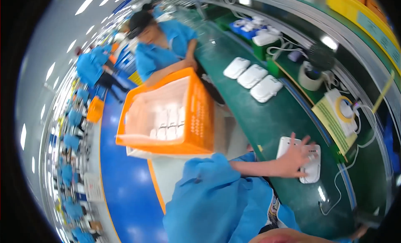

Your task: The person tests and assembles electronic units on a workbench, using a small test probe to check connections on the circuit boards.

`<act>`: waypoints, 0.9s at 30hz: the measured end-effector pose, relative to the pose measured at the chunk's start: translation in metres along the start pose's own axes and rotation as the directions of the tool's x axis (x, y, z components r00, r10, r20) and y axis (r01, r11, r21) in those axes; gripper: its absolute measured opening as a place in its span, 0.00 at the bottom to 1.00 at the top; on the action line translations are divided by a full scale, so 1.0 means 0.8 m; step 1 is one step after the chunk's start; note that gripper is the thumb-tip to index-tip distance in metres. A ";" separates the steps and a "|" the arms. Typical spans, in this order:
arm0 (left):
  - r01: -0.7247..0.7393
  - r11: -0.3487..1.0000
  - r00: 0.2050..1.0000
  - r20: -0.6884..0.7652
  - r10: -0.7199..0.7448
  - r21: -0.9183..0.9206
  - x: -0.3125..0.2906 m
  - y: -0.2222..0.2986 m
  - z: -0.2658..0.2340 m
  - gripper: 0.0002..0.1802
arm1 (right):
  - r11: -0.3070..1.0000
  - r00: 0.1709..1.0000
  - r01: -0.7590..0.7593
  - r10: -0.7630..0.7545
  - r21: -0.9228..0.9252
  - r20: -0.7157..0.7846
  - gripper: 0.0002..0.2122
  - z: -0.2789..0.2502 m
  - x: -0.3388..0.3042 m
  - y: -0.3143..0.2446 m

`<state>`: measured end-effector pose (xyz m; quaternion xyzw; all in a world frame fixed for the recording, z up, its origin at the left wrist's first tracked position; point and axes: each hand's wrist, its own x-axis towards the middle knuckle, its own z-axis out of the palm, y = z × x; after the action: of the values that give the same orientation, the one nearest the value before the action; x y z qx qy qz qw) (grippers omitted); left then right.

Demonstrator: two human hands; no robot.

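My left hand point(295, 160) reaches over the green bench point(259, 126) with its fingers spread. Its fingertips rest on or just above a flat white device point(315, 161) with rounded corners. A second white piece point(285, 145) shows beside it, partly covered by the hand; I cannot tell whether the two are joined. Three similar white devices point(252, 77) lie in a row farther up the bench. At the lower right rim, a blurred bit of my right hand point(360, 233) shows near a dark object point(369, 218); its fingers cannot be made out.
An orange crate point(200, 117) holding several white devices stands left of the bench, with a co-worker point(165, 46) in blue leaning on it. A white cable point(339, 188) trails along the bench's right side. A yellow sheet point(334, 122), a round dark-topped device point(319, 61) and more cables line the back.
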<state>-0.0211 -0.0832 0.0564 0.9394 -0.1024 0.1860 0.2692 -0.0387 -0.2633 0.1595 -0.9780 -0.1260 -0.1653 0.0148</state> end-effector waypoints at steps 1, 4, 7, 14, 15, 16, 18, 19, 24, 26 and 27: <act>-0.054 0.998 0.999 0.003 0.054 -0.027 0.001 0.008 0.010 0.45 | 1.000 0.999 0.003 -0.003 0.002 -0.037 0.27 -0.002 -0.004 0.001; -0.137 0.990 0.989 0.057 0.139 -0.032 0.000 0.019 0.028 0.51 | 0.999 0.992 -0.003 0.008 0.038 -0.122 0.29 -0.006 -0.009 -0.012; -0.146 0.989 0.985 0.096 0.145 0.001 0.006 0.013 0.026 0.52 | 0.994 0.981 -0.020 0.040 0.107 -0.191 0.31 -0.003 -0.018 -0.005; -0.335 0.942 0.936 0.115 0.332 0.003 -0.002 -0.037 0.001 0.48 | 0.952 0.929 -0.106 0.198 0.288 -0.312 0.36 0.033 -0.053 0.063; -0.409 0.912 0.903 0.127 0.410 -0.033 0.008 -0.042 -0.002 0.47 | 0.957 0.919 -0.132 0.215 0.257 -0.329 0.36 0.089 -0.124 0.209; -0.451 0.891 0.878 0.154 0.453 -0.048 0.010 -0.049 -0.007 0.47 | 0.947 0.905 -0.158 0.253 0.281 -0.343 0.37 0.094 -0.135 0.227; -0.461 0.885 0.875 0.139 0.465 -0.062 0.005 -0.066 -0.015 0.46 | 0.923 0.875 -0.196 0.318 0.332 -0.365 0.38 0.058 -0.092 0.129; -0.467 0.881 0.870 0.139 0.472 -0.072 0.004 -0.072 -0.020 0.46 | 0.909 0.856 -0.214 0.351 0.356 -0.380 0.39 0.068 -0.097 0.146; -0.474 0.878 0.867 0.142 0.478 -0.065 -0.005 -0.085 -0.039 0.45 | 0.820 0.749 -0.284 0.513 0.496 -0.419 0.43 0.126 -0.162 0.290; -0.544 0.820 0.816 0.115 0.566 -0.175 0.025 -0.076 -0.003 0.44 | 0.794 0.654 -0.395 0.597 0.463 -0.465 0.44 0.119 -0.219 0.316; -0.522 0.839 0.833 0.123 0.540 -0.153 0.014 -0.083 -0.013 0.44 | 0.824 0.717 -0.307 0.529 0.476 -0.454 0.39 0.122 -0.187 0.279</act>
<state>0.0056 -0.0229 0.0381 0.8690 -0.3910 0.1711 0.2503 -0.0881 -0.5086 0.0208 -0.8647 0.0846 -0.4141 0.2715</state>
